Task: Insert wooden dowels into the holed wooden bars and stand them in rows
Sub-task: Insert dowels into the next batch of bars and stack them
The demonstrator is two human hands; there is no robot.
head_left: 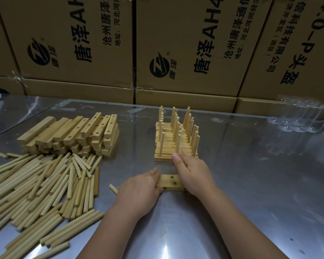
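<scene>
Lower centre of the frame, both hands work on the metal surface (251,184). The left hand (138,191) grips the left end of a few holed bars (171,182) lying flat side by side, holes up. Its fingers are curled over the end, likely to keep the bars lined up and steady for loading. The right hand (192,172) lies over the right end of those bars, fingers stretched forward and touching the front edge of the finished rows (174,139) just above. It's grasping nothing I can see; looks like squaring or nudging the block. The finished rows stand at centre, dowels upright in packed bars.

Lower left: dowel pile (41,184), within reach of the left hand. One short dowel end (113,188) pokes out beside that hand; can't tell if it's held. Left of centre, above the pile: bar stack (69,135). Across the top: cardboard boxes (185,53). Upper right: clear plastic tray (297,120).

Judgement: holed bars are empty, next batch not yet filled.
</scene>
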